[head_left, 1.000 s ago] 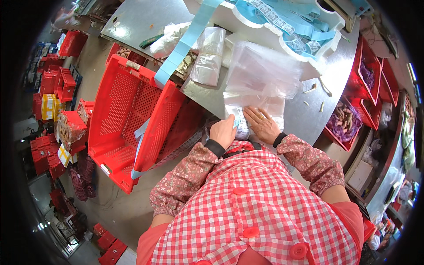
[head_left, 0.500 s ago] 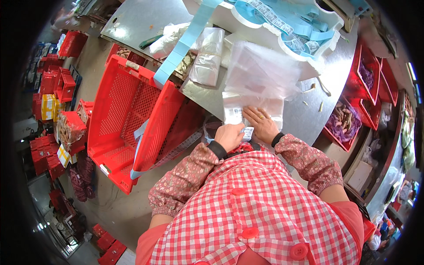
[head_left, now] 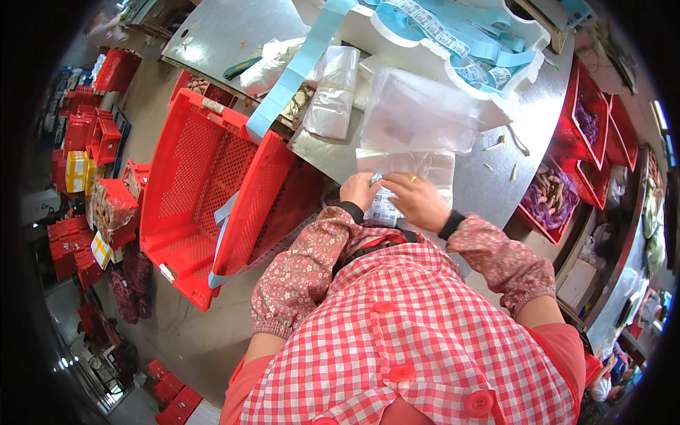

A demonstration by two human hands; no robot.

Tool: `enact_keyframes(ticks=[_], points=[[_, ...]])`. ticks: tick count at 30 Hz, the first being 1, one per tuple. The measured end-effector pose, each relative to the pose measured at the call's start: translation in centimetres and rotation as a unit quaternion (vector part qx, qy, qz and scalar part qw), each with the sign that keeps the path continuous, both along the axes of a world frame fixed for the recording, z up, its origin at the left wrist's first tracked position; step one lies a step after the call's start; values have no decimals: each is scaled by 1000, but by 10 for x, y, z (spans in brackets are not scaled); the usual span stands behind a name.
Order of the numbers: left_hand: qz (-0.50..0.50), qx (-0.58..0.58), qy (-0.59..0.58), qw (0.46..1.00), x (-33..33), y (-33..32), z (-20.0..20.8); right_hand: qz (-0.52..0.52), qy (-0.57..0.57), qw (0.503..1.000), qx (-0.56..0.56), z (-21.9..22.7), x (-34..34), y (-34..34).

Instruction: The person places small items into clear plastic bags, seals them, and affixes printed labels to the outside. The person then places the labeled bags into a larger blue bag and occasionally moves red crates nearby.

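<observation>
A flat, rectangular stack of clear plastic bags lies on the grey metal tabletop, under and just beyond both hands; it is see-through with a milky cast, softly shiny and straight along its right edge. In the gap between the hands, white rectangular labelling with small dark print shows on the near part of the stack, partly covered by fingers. The left hand is curled, thumb and fingertips pinching a small light-blue scrap; the right hand, wearing a gold-coloured ring, arches over the bags with its fingertips beside that scrap, and whether it grips anything cannot be told. Straight beyond the hands lies a broader sheaf of clear plastic film, hazier and whiter, with slanting edges. Farther off, beyond the left hand and slightly leftward, a folded clear plastic bundle looks denser and creased. To the left hand's left stands a red perforated plastic crate.
</observation>
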State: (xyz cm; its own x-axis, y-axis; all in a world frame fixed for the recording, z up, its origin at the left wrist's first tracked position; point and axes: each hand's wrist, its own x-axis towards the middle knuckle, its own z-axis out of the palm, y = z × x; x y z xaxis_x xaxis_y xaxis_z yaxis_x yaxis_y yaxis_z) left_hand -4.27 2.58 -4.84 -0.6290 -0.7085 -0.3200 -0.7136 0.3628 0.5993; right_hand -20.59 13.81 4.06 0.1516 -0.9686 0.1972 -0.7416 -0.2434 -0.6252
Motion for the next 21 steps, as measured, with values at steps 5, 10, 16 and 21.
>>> enact_keyframes(ticks=[5,10,16,21], points=[[-20,37,44,998,33,-5,22,17,161,982,92,-69,3,27],[-94,71,-19,993,45,-15,42,14,182,977,108,-70,1,30],[-89,33,-20,995,16,26,47,14,183,977,112,-64,1,30],[-66,11,8,998,37,32,70,-9,176,983,53,-72,-2,34]])
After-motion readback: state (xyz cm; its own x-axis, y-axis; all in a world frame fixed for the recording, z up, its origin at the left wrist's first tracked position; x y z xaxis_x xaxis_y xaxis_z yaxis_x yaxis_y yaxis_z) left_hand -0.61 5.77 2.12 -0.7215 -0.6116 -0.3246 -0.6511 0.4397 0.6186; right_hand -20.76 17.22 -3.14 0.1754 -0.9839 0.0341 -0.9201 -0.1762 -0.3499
